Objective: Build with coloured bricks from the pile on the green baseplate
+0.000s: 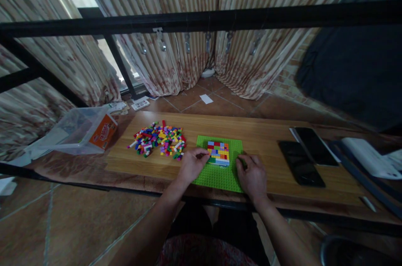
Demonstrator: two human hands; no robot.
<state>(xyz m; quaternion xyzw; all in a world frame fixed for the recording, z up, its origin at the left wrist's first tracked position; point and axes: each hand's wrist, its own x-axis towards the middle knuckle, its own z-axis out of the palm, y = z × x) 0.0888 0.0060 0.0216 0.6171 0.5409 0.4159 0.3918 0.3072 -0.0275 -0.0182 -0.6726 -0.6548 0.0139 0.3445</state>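
Observation:
A green studded baseplate [216, 178] lies on the wooden board, with a patchwork of multicoloured toy bricks [219, 152] built up on its middle. At the left side of this brickwork is my left hand [192, 164], thumb and forefinger pinched together; whatever is between the fingertips is too small to make out. My right hand [253, 174] rests over the right edge of the baseplate with curled fingers, and anything inside them is hidden. Left of the baseplate spreads a loose heap of small coloured bricks [161, 138].
A clear plastic tub [75, 128] with an orange label lies left of the wooden board [257, 132]. Two dark phone-like slabs [301, 165] lie on the right, near a white device [367, 157]. A black metal rail [207, 21] crosses in front of the curtains.

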